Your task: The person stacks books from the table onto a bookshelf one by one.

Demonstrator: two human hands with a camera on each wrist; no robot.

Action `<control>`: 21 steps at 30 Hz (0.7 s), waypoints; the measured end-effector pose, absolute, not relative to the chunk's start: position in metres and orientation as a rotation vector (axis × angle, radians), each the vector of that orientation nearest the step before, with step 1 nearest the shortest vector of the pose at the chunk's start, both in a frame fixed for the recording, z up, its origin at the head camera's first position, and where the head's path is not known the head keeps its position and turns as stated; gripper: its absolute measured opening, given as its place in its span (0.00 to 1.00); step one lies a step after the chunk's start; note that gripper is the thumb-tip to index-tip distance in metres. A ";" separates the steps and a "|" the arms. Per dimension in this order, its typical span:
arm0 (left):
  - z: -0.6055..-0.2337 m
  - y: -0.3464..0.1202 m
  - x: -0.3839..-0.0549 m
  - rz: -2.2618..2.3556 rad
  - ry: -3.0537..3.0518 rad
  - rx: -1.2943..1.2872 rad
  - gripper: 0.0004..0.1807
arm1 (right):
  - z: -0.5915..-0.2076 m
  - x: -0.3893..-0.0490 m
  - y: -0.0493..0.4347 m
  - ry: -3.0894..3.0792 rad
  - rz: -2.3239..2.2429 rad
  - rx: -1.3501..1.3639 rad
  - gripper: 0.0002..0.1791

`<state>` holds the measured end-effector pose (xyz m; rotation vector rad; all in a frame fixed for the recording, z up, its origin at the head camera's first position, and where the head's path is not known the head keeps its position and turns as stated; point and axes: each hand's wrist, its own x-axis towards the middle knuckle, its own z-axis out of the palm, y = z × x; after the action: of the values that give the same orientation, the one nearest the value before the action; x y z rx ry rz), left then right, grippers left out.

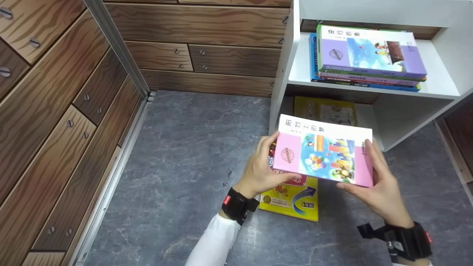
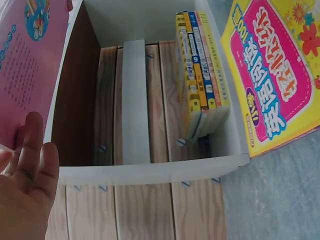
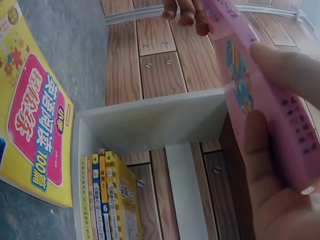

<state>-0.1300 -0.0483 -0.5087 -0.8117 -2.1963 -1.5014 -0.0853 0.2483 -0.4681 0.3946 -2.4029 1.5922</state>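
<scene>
A pink and white book [image 1: 327, 151] with a city-and-balloons picture is held up in front of the white shelf, its cover facing the head camera. My left hand [image 1: 258, 170] grips its left end, thumb along the lower edge. At the other end my right hand [image 1: 382, 186] grips the book, thumb below and fingers at the side. The right wrist view shows the book's pink spine and back cover [image 3: 237, 85]. Below it on the floor lies a yellow book [image 1: 288, 201], partly hidden by the held book and my left hand.
The white shelf [image 1: 292, 44] carries a stack of books [image 1: 369, 55] on its upper board. In its lower compartment several books [image 2: 202, 75] are stacked at one side. Wood-patterned walls [image 1: 207, 26] stand behind and at left, with a metal rail [image 1: 111, 181] along the grey floor.
</scene>
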 end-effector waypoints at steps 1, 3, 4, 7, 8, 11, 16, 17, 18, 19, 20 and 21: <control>-0.507 -0.049 -0.130 -1.494 -2.188 -0.811 0.63 | -0.467 -0.085 0.248 -2.374 1.617 0.400 0.65; -0.503 -0.050 -0.130 -1.486 -2.162 -0.823 0.63 | -0.465 -0.085 0.248 -2.338 1.634 0.390 0.65; -0.500 -0.050 -0.130 -1.487 -2.149 -0.835 0.62 | -0.464 -0.085 0.248 -2.326 1.630 0.382 0.64; -0.490 -0.052 -0.131 -1.476 -2.115 -0.894 0.61 | -0.461 -0.085 0.249 -2.268 1.621 0.384 0.64; -0.486 -0.053 -0.132 -1.471 -2.098 -0.921 0.60 | -0.460 -0.086 0.251 -2.224 1.645 0.401 0.63; -0.474 -0.054 -0.136 -1.474 -2.040 -1.000 0.59 | -0.456 -0.088 0.254 -2.018 1.781 0.494 0.62; -0.452 -0.053 -0.145 -1.494 -1.935 -1.097 0.58 | -0.441 -0.092 0.254 -1.712 1.922 0.546 0.61; -0.447 -0.052 -0.147 -1.486 -1.927 -1.110 0.58 | -0.437 -0.093 0.253 -1.661 1.940 0.530 0.61; -0.442 -0.050 -0.150 -1.469 -1.923 -1.119 0.57 | -0.432 -0.094 0.253 -1.602 1.967 0.513 0.61; -0.438 -0.049 -0.152 -1.447 -1.925 -1.125 0.56 | -0.428 -0.095 0.252 -1.546 1.993 0.496 0.62; -0.434 -0.047 -0.155 -1.425 -1.931 -1.127 0.55 | -0.423 -0.097 0.252 -1.495 2.019 0.476 0.62; -0.429 -0.045 -0.158 -1.398 -1.941 -1.125 0.55 | -0.418 -0.098 0.252 -1.443 2.046 0.463 0.62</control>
<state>-0.1576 -0.0449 -0.4295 -1.1248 -1.9409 -1.3976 -0.0985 0.2516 -0.4178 0.4634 -1.4427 2.0455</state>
